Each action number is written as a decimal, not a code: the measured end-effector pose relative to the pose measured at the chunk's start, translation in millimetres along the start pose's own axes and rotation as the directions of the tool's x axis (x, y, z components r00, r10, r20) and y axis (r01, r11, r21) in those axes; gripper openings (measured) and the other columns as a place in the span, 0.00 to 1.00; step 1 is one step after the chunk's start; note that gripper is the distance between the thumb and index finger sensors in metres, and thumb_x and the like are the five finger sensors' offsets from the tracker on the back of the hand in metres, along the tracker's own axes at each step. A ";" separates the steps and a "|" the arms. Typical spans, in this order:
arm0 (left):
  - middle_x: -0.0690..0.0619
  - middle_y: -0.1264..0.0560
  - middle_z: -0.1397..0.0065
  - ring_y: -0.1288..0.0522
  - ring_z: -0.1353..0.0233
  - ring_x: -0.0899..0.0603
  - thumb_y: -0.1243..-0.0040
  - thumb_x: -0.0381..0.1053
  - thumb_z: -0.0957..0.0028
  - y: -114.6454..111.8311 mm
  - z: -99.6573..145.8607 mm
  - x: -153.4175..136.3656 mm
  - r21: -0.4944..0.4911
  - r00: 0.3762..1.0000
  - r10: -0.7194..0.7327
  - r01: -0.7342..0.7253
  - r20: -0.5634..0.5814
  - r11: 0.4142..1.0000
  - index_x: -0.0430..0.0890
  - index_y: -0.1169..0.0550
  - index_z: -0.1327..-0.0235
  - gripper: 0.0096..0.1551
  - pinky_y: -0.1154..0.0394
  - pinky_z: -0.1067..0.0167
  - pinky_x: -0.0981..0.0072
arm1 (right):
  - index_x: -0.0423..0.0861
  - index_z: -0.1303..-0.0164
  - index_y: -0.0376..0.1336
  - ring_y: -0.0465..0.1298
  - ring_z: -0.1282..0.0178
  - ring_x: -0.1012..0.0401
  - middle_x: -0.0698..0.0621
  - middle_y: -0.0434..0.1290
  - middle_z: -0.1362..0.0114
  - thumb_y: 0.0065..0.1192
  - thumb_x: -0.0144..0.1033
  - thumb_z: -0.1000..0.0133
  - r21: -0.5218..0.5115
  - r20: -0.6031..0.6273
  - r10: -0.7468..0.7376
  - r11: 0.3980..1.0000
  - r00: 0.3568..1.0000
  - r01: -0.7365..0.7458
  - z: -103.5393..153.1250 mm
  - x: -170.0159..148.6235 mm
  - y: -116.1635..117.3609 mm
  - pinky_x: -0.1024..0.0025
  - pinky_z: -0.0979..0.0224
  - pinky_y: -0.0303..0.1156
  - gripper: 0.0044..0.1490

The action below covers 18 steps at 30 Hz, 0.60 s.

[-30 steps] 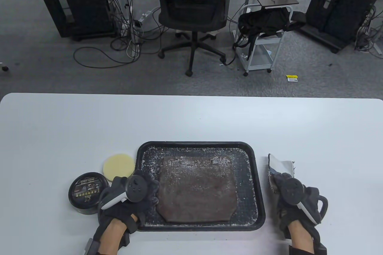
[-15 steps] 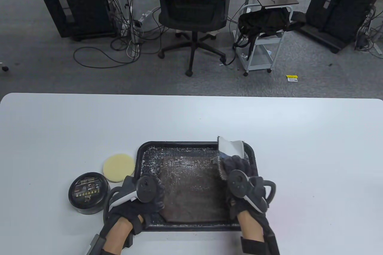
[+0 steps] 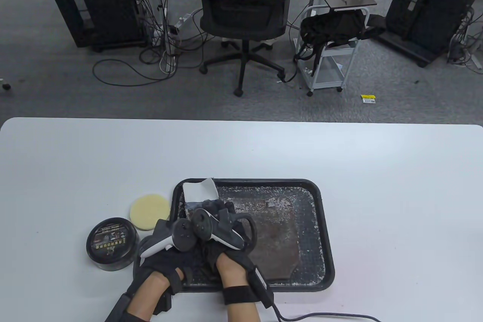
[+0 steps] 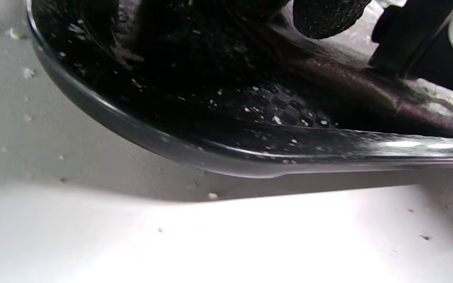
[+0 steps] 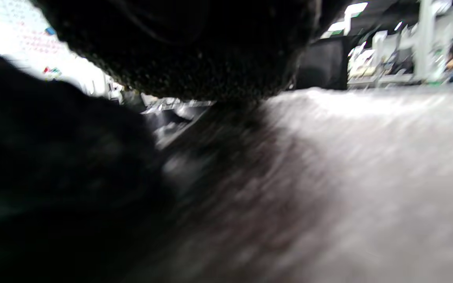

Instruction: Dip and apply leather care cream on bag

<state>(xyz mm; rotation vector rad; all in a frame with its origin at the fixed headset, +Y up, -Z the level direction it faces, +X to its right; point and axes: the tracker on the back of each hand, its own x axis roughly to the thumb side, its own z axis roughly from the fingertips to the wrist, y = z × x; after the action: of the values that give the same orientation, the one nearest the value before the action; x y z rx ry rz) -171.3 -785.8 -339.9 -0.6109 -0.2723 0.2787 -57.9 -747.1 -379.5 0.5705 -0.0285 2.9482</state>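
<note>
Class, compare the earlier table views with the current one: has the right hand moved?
Yes. The right hand, holding the white cloth, has crossed leftward from outside the black tray's right rim to its left end.

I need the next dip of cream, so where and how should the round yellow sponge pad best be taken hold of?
Pinch the yellow sponge pad by its rim, coming straight down. It lies flat on the white table, so only its edge gives a hold. Pinch across its far and left rim: the black tray on the right, the cream tin and the left hand crowd the other sides.
</note>
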 end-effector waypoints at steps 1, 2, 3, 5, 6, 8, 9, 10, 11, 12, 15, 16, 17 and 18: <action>0.64 0.56 0.12 0.65 0.12 0.47 0.51 0.67 0.37 -0.7 -0.4 -0.4 -0.025 1.000 0.017 -0.017 -0.013 1.000 0.62 0.44 0.19 0.34 0.69 0.23 0.38 | 0.58 0.33 0.66 0.68 0.24 0.46 0.49 0.69 0.24 0.57 0.28 0.53 0.014 -0.002 -0.022 1.000 1.000 0.022 -1.2 -0.3 2.6 0.48 0.23 0.60 0.35; 0.64 0.58 0.12 0.66 0.12 0.47 0.51 0.67 0.37 -1.4 0.5 -0.1 -0.039 1.000 0.027 -0.028 -0.016 0.999 0.62 0.45 0.19 0.34 0.71 0.23 0.38 | 0.58 0.33 0.66 0.68 0.24 0.47 0.49 0.69 0.24 0.57 0.28 0.53 0.023 0.001 -0.021 1.000 1.000 0.021 -1.9 -1.0 2.8 0.48 0.23 0.60 0.35; 0.64 0.58 0.12 0.66 0.12 0.47 0.51 0.67 0.37 -1.0 0.6 0.5 -0.036 1.000 0.025 -0.025 -0.013 0.999 0.62 0.45 0.19 0.35 0.71 0.23 0.38 | 0.58 0.33 0.66 0.67 0.24 0.47 0.49 0.69 0.24 0.57 0.28 0.53 0.028 -0.003 -0.030 0.999 1.000 0.030 -2.4 -2.7 3.4 0.48 0.23 0.60 0.35; 0.63 0.58 0.12 0.66 0.12 0.46 0.51 0.67 0.37 0.2 0.7 2.6 -0.044 1.000 0.008 -0.009 -0.014 0.999 0.62 0.45 0.19 0.35 0.70 0.23 0.38 | 0.57 0.33 0.66 0.67 0.24 0.47 0.49 0.68 0.24 0.57 0.28 0.54 0.043 -0.011 -0.056 0.997 0.998 0.057 -3.0 -6.4 3.6 0.48 0.23 0.60 0.35; 0.63 0.58 0.12 0.66 0.12 0.46 0.52 0.67 0.37 0.7 0.7 2.9 -0.046 1.000 0.008 -0.008 -0.015 0.999 0.61 0.45 0.19 0.35 0.70 0.23 0.38 | 0.57 0.34 0.66 0.67 0.24 0.47 0.49 0.68 0.24 0.57 0.27 0.54 0.045 -0.020 -0.070 0.996 0.997 0.071 -3.0 -8.6 4.0 0.47 0.23 0.60 0.35; 0.63 0.58 0.12 0.65 0.12 0.46 0.52 0.67 0.37 1.3 1.0 3.7 -0.045 1.000 0.014 -0.014 -0.014 0.999 0.61 0.45 0.19 0.35 0.70 0.23 0.38 | 0.57 0.34 0.67 0.66 0.23 0.47 0.49 0.68 0.24 0.58 0.26 0.54 0.050 -0.034 -0.075 0.996 0.997 0.077 -2.6 -11.7 4.9 0.47 0.23 0.59 0.35; 0.63 0.58 0.12 0.65 0.12 0.46 0.52 0.67 0.37 1.6 1.2 3.7 -0.045 1.000 0.017 -0.017 -0.013 0.999 0.61 0.45 0.19 0.35 0.70 0.23 0.38 | 0.57 0.35 0.67 0.66 0.23 0.48 0.49 0.68 0.24 0.58 0.26 0.54 0.055 -0.046 -0.074 0.996 0.996 0.077 -2.1 -14.2 4.8 0.46 0.23 0.59 0.35; 0.63 0.58 0.12 0.65 0.12 0.46 0.52 0.67 0.37 1.5 0.8 3.2 -0.045 1.000 0.020 -0.021 -0.011 0.999 0.61 0.45 0.19 0.35 0.70 0.23 0.38 | 0.56 0.34 0.67 0.65 0.23 0.48 0.50 0.68 0.24 0.58 0.26 0.54 0.060 -0.059 -0.077 0.995 0.995 0.080 -1.9 -17.1 4.9 0.46 0.23 0.59 0.35; 0.63 0.58 0.12 0.65 0.12 0.46 0.52 0.67 0.37 1.8 0.9 3.1 -0.045 1.000 0.025 -0.025 -0.010 0.999 0.61 0.45 0.19 0.35 0.70 0.23 0.38 | 0.56 0.35 0.67 0.65 0.23 0.48 0.50 0.68 0.24 0.58 0.26 0.54 0.060 -0.070 -0.074 0.995 0.995 0.079 -1.0 -19.7 4.6 0.46 0.23 0.59 0.35; 0.63 0.58 0.12 0.65 0.12 0.46 0.52 0.67 0.37 1.8 0.5 2.6 -0.045 1.000 0.028 -0.029 -0.009 0.999 0.61 0.44 0.19 0.35 0.70 0.23 0.38 | 0.56 0.35 0.67 0.65 0.23 0.48 0.50 0.68 0.24 0.58 0.26 0.54 0.058 -0.077 -0.063 0.996 0.995 0.068 -0.4 -22.3 4.6 0.46 0.23 0.59 0.35; 0.62 0.57 0.12 0.64 0.12 0.45 0.52 0.68 0.37 1.7 -0.6 1.5 -0.042 0.999 0.043 -0.043 -0.002 0.998 0.61 0.44 0.19 0.35 0.71 0.23 0.38 | 0.57 0.35 0.67 0.65 0.23 0.50 0.52 0.68 0.24 0.58 0.26 0.54 0.050 -0.114 -0.030 0.998 0.993 0.036 2.8 -32.6 3.8 0.46 0.23 0.59 0.34; 0.62 0.57 0.12 0.64 0.12 0.45 0.53 0.68 0.37 1.7 -0.7 1.0 -0.041 0.999 0.046 -0.046 0.001 0.998 0.61 0.44 0.19 0.35 0.71 0.24 0.38 | 0.57 0.35 0.67 0.65 0.23 0.50 0.52 0.68 0.24 0.58 0.26 0.54 0.045 -0.128 -0.028 0.998 0.991 0.034 3.3 -36.2 4.0 0.46 0.23 0.59 0.34; 0.62 0.57 0.12 0.64 0.12 0.45 0.52 0.67 0.37 1.8 -0.5 0.6 -0.040 0.999 0.049 -0.049 0.003 0.998 0.61 0.44 0.19 0.35 0.71 0.24 0.38 | 0.57 0.35 0.68 0.65 0.23 0.50 0.52 0.68 0.24 0.58 0.26 0.54 0.041 -0.142 -0.024 0.999 0.990 0.030 4.0 -39.8 3.3 0.46 0.23 0.59 0.34; 0.62 0.57 0.12 0.64 0.12 0.45 0.53 0.68 0.37 1.9 -0.5 0.3 -0.040 0.999 0.052 -0.052 0.004 0.998 0.61 0.44 0.19 0.35 0.71 0.24 0.38 | 0.56 0.35 0.68 0.65 0.23 0.50 0.51 0.68 0.24 0.58 0.26 0.54 0.039 -0.153 -0.012 0.999 0.988 0.018 4.2 -42.2 2.9 0.46 0.24 0.59 0.34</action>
<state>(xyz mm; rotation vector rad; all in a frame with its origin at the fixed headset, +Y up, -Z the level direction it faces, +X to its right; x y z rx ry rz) -171.2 -784.5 -341.4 -0.6578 -0.2679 0.3252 -18.0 -755.7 -391.3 0.3472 0.0506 2.9743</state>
